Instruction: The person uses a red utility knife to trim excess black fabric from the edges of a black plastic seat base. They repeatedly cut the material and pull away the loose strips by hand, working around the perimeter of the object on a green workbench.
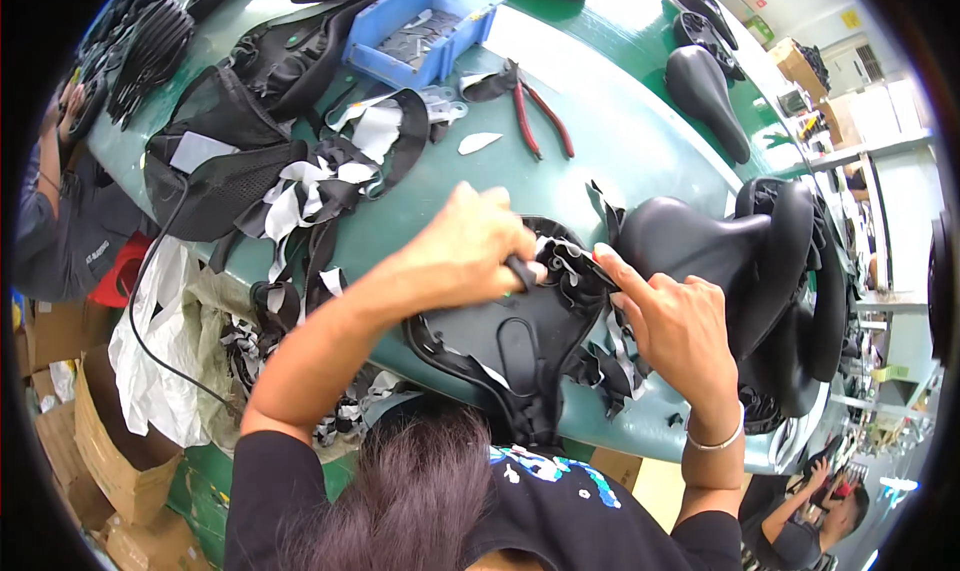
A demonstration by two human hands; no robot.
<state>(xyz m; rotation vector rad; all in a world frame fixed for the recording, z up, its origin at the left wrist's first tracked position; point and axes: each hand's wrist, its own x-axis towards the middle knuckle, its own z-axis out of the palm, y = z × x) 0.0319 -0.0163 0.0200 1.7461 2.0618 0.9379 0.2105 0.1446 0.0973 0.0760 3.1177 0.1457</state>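
While the left hand [470, 246] is clenched around a dark tool handle [520, 271] at centre frame, the upturned black saddle [510, 336] lies just below it on the green table [620, 141]. Lower right, the right hand [680, 326] presses 1 outstretched finger onto the saddle's ragged cover edge [590, 271], pinching nothing.

An upturned black plastic bicycle saddle [520, 346], its ragged cover edges folded over the rim, lay on the green table's near edge.
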